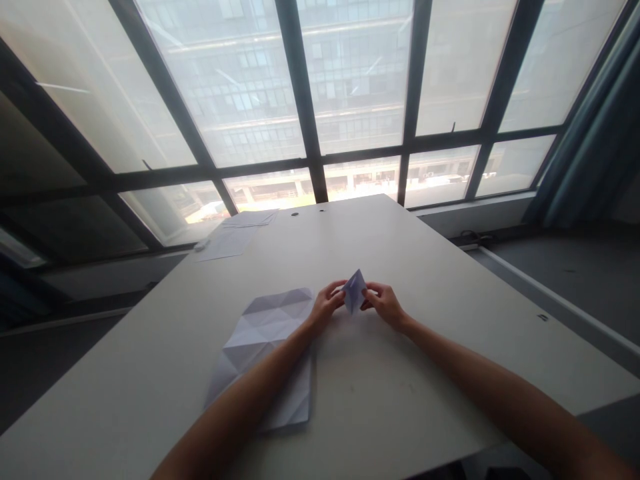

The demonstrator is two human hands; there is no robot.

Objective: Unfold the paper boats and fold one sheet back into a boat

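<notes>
A small piece of folded paper [355,291], pale and diamond-shaped with a point at the top, is held up just over the white table between both hands. My left hand [327,305] pinches its left corner with thumb and fingers. On the opposite side, my right hand [385,304] grips the right corner in the same way. A larger creased sheet of paper [270,327] lies under and beside my left forearm, which hides part of it. Its surface shows a pattern of triangular folds.
The white table [380,240] stretches away toward large framed windows [360,80]. Several flat papers [233,237] lie at its far left, with a small white object [201,245] beside them. Cable holes [295,215] sit near the far edge. A blue curtain [580,153] hangs at right.
</notes>
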